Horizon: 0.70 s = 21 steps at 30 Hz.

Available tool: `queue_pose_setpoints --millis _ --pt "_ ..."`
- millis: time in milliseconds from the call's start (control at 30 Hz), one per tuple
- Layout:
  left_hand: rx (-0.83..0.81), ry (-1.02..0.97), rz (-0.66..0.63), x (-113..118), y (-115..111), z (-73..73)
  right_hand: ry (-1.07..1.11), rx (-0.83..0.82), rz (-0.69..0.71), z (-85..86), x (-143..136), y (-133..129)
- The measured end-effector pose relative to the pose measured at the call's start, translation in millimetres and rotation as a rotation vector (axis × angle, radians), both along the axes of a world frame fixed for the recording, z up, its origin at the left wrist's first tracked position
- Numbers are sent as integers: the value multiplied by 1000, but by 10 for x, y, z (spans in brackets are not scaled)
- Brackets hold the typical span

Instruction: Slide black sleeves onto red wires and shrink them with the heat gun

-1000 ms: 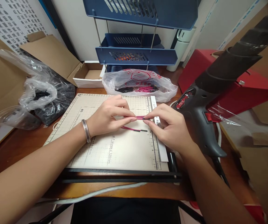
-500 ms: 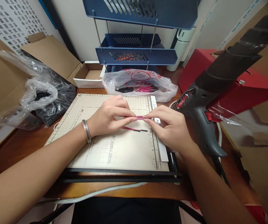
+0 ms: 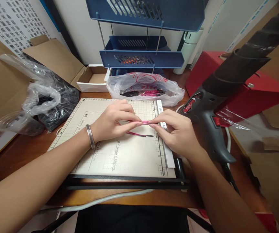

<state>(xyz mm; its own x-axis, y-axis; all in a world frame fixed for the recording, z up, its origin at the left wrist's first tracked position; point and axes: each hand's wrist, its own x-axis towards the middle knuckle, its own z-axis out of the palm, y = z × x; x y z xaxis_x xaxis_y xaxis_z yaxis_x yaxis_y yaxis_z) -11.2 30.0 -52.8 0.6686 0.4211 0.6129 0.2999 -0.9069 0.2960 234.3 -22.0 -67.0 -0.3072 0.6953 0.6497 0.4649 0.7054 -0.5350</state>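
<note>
Between my two hands a few thin pink wires [image 3: 145,122] stretch sideways, just above a cream paper trimmer board [image 3: 134,158] printed with grid lines. My left hand [image 3: 117,120], below a silver bracelet on the wrist, pinches them between thumb and fingers. On the other side my right hand [image 3: 174,129] pinches the same wires; their ends are hidden by the fingers. Another pink wire with black sleeved ends [image 3: 139,134] lies on the board just under my hands, its left part covered by my left hand.
A clear plastic bag [image 3: 120,84] behind the board holds black and pink wires. At right stands a heat gun [image 3: 214,106] before a red box [image 3: 273,87]. Bagged black pieces [image 3: 57,106] and a clear plastic cup [image 3: 20,123] sit left. Blue tiered trays [image 3: 141,58] rise behind.
</note>
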Motion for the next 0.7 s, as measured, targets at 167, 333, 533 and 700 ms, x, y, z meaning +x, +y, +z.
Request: queue_pose_setpoints --millis 167,333,533,700 --pt "-17 14 5 26 -27 3 -18 -13 -12 -3 -4 -2" --pt "4 18 -15 92 -76 -1 0 -17 -9 -34 -53 -10" --pt "5 35 17 129 -104 -10 15 -34 -94 -43 -139 -45" --pt "-11 38 28 122 -111 -14 24 -32 -102 -50 -151 -53"
